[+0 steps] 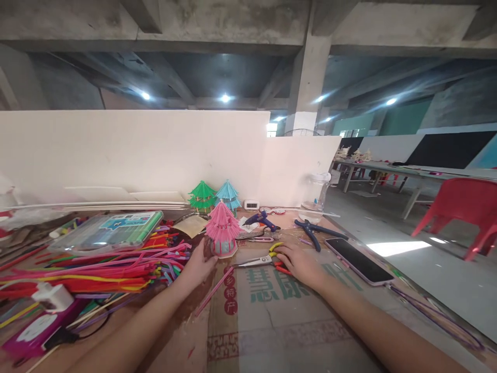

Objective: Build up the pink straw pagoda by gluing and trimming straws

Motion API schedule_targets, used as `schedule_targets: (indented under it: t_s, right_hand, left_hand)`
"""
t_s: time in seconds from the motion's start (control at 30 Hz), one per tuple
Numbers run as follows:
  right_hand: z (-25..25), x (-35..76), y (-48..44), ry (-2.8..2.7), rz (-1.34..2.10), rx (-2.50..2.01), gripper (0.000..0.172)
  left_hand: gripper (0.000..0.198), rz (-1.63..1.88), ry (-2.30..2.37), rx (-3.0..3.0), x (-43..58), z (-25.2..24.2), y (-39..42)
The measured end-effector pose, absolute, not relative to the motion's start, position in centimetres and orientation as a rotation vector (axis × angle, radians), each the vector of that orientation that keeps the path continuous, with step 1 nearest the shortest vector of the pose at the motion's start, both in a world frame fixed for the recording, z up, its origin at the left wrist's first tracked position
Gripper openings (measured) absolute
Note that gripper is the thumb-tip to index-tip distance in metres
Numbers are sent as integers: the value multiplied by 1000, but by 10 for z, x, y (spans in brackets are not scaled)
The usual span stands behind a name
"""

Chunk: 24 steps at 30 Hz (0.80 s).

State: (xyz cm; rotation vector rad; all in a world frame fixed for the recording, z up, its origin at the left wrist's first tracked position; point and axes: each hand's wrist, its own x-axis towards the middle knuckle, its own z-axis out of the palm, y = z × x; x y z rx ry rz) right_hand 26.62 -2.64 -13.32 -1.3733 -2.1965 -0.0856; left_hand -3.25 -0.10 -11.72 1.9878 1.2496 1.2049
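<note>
A pink tiered pagoda model [222,228], with fringed roofs and a pale round base, stands upright on the cardboard in front of me. My left hand [199,263] is closed at the left side of its base, thumb in front; the other fingertips are partly hidden. My right hand [298,263] lies over the handles of scissors [257,261] with one yellow and one red handle. The silver blades point left toward the model. Just below the blade tips lies a pink fuzzy stem [213,292]. Green [201,196] and light blue [228,195] pagoda models stand behind.
Colourful pipe cleaners [116,269] and a clear plastic case [111,233] cover the left side. A purple power strip [39,331] sits front left. Behind are a glue gun [262,221] and a jar [313,199]; blue-handled pliers [314,230] and a phone [359,260] lie right.
</note>
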Motion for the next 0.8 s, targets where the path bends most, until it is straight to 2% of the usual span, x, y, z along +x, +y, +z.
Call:
schedule_targets:
  t_s: [0.1,0.23,0.37,0.5,0.63,0.8]
  right_hand:
    - [-135,268,-25,-2194,-86,-1369,31]
    - [-136,273,-24,-2195,-51,-1379,30]
    - [-138,276,-24,-2196,-14,-1385,31]
    - [-142,277,-23,-2198,-10,-1366,29]
    - [-137,275,-25,-2179,-27,-1341,26]
    - [-79,271,-54,-1915,-73,-1197,25]
  left_hand:
    - [52,998,1306,2185,-39,-108,-22]
    - [26,617,1395,2346,-34,-97,-44]
    - [13,456,1460,2527,-25,-96,-46]
    - [16,412,1492,2524,-30,-96,-40]
    - [27,391,1521,2537,-36,-92,-39]
    - [21,284,1539,2565,-34,-91,-41]
